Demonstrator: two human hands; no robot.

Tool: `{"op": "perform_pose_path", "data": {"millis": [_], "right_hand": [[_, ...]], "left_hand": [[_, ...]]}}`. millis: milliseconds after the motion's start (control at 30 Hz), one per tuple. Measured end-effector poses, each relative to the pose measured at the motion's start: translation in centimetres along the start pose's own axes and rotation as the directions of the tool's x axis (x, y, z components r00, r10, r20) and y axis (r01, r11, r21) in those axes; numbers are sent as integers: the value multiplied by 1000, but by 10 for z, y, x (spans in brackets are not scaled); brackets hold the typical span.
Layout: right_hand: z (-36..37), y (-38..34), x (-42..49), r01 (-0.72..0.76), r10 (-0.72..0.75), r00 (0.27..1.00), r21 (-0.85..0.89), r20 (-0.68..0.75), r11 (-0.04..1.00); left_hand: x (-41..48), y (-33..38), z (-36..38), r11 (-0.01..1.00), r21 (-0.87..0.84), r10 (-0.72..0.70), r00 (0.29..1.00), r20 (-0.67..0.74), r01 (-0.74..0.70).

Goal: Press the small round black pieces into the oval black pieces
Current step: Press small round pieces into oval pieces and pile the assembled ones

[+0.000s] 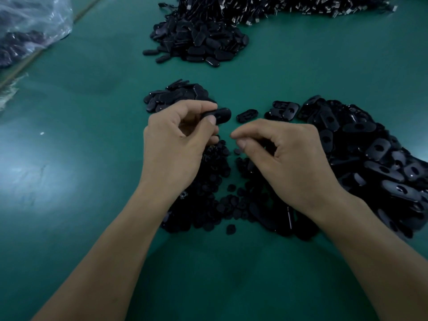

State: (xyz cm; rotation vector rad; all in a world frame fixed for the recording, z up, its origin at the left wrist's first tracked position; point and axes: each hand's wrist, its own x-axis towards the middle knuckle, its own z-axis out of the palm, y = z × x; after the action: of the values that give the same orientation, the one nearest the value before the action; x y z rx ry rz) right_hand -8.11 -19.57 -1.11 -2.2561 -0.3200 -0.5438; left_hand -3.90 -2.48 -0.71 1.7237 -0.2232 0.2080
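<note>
Working over a green surface; step judged as fitting a round piece into an oval. Noting the biggest heap of holed oval pieces at right, cut off by the frame edge. Seeing a far oval heap and a smaller heap just behind the left hand, possibly finished ones, cannot confirm. Spotting small round pieces heaped under both hands, partly hidden by wrists. Left fingers clamped on one oval piece, held off the surface, hole hidden. Right hand near it, thumb and forefinger pinched together, nothing visible between; cannot tell if a round piece is there. Next: needs aligning round piece with hole, pressing squarely. Dark-on-dark, hard to read.
</note>
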Motion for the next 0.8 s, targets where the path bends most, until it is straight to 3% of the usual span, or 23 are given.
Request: {"op": "perform_pose_path", "data": {"millis": [133,300,433,800], "right_hand": [[0,1,0,-82,87,994,82,-68,993],[-2,4,3,-171,179,983,160,-34,972],[-2,4,2,-148,149,989,66,-10,987],[-3,2,3,-136,138,990,92,-24,987]], "left_hand": [[-1,1,1,999,-27,-26,1000,-4,26],[-2,3,1,998,-44,-47,999,-12,47],[-2,2,1,999,-23,-35,999,-19,34],[-4,0,3,999,42,-34,998,46,32]]}}
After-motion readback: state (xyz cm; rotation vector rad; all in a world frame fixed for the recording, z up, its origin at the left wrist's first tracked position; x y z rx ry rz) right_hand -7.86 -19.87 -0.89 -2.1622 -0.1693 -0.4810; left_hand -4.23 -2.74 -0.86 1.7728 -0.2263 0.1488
